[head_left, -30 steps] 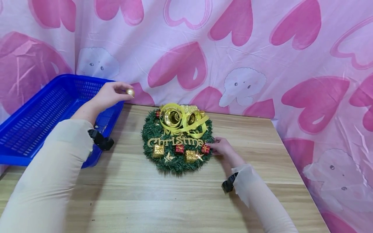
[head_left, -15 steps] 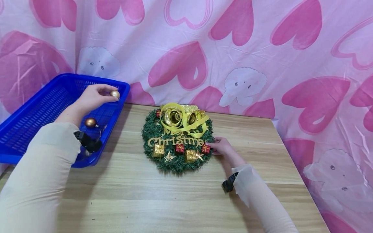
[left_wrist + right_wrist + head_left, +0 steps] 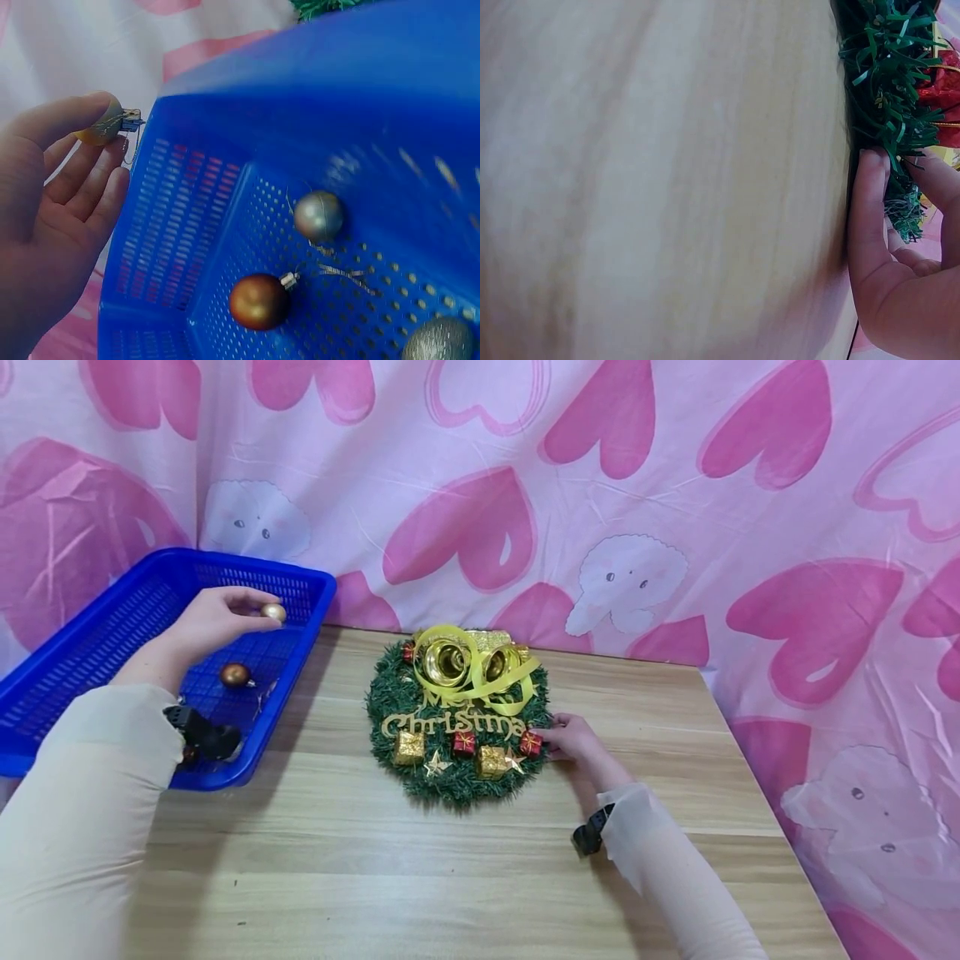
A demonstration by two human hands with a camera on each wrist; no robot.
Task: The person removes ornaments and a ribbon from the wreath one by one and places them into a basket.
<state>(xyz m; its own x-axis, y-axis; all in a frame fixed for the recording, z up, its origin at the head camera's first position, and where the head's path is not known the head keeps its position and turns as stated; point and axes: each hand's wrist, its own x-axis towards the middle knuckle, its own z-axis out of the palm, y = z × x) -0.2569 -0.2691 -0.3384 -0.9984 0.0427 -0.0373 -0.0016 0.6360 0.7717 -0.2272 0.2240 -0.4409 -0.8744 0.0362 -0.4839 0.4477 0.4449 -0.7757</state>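
My left hand (image 3: 213, 622) is above the blue basket (image 3: 327, 597), pinching a small gold Christmas ball (image 3: 273, 612) between thumb and fingers. In the left wrist view that gold ball (image 3: 101, 124) shows its metal cap and a wire loop. A green Christmas wreath (image 3: 457, 789) lies on the table, bearing gold bells (image 3: 444, 662), yellow ribbon, small gift boxes and gold lettering. At its right edge my right hand (image 3: 576, 742) grips the wreath's rim. Seen from the right wrist, the thumb and fingers (image 3: 870, 217) take hold of the green tinsel (image 3: 892, 90).
Inside the basket lie a bronze ball (image 3: 259, 301), a silvery ball (image 3: 319, 216) and a glittery ball (image 3: 439, 341). The wooden table (image 3: 375, 877) ends at a pink heart-print curtain (image 3: 465, 410) behind and to the right.
My left hand has moved left with the gold ball, from beyond the basket's right rim to over its inside. The bronze ball has come into sight. My right hand and the wreath stay put.
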